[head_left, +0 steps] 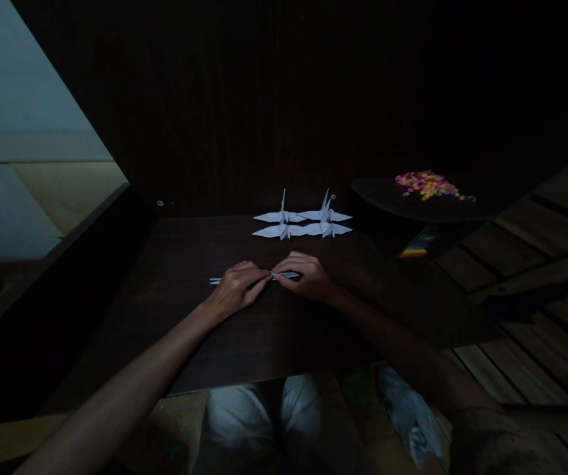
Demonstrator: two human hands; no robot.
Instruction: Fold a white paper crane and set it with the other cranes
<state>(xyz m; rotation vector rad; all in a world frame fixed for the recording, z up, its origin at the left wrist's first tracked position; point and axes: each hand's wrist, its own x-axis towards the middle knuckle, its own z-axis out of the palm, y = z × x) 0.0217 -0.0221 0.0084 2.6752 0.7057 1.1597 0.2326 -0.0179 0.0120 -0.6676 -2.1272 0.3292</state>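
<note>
Both my hands meet low over the dark desk, pinching one narrow piece of folded white paper (290, 274). My left hand (239, 285) is closed on its left part, and two thin points stick out to the left beyond the fingers. With thumb and fingertips together, my right hand (306, 276) grips it near the middle; a pointed end shows under the palm. The fingers hide much of the paper's middle. Behind my hands stand several white paper cranes (284, 229) in two rows, wings spread and touching or overlapping.
Colourful small pieces (427, 184) lie heaped on a rounded dark shelf (373, 191) at the right. A dark panel rises behind the desk (189, 251), and a raised side board (66, 257) bounds the left. Below the front edge are my knees (239, 415) and a plastic bag (410, 412).
</note>
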